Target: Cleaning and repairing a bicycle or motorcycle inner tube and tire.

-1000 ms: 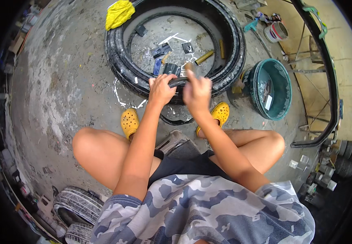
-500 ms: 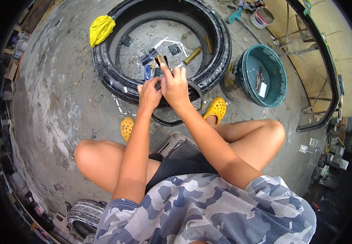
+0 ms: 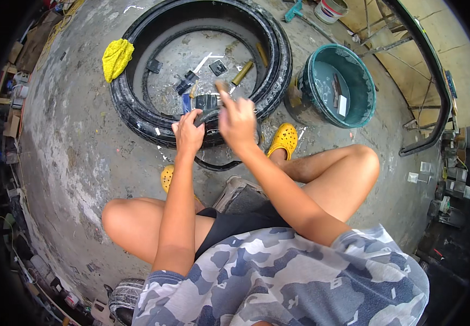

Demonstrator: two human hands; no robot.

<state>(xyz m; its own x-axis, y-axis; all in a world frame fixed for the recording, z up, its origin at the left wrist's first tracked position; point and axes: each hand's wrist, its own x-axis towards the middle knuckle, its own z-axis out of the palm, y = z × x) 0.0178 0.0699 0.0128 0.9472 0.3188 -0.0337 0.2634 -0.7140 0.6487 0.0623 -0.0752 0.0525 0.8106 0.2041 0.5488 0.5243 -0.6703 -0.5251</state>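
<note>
Black rubber strip (image 3: 209, 116) above the tyre's (image 3: 120, 102) six-o'clock edge.
The left hand (image 3: 189, 135) pinches the strip; the blurred right hand (image 3: 238, 123) curls round a brown-ended tool (image 3: 222, 86). A teal bucket (image 3: 363, 81) stands at three o'clock.

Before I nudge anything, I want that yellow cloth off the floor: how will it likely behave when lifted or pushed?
The yellow cloth is probably floppy, since it lies crumpled over the edge of the tyre. It may slip off if pushed, as nothing visible pins it. It should be light, though I can't tell whether it's wet.
</note>
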